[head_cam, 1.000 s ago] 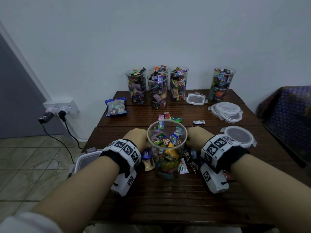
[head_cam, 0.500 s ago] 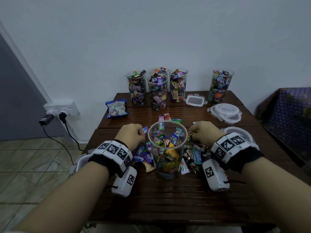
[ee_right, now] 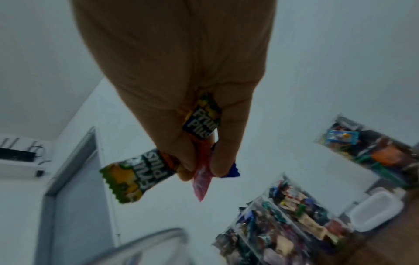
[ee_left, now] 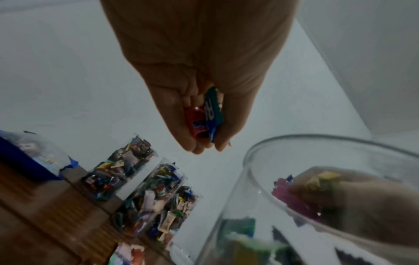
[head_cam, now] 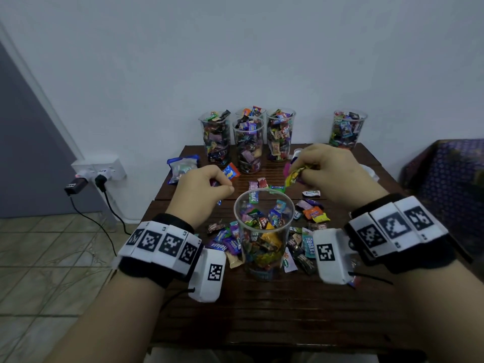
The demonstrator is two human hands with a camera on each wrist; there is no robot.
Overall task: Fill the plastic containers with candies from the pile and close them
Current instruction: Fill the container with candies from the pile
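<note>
Above clear half-filled container (head_cam: 264, 231), bright wrapped candies (ee_right: 200, 119)

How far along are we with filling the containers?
Five containers at the back look full of candies but have no lids on. The front container is partly filled. The left hand and right hand each hold candies above it. Loose candies remain on the table. Left: top up, then close all six.

Right hand (head_cam: 337, 171) hides round lids (head_cam: 368, 170)
</note>
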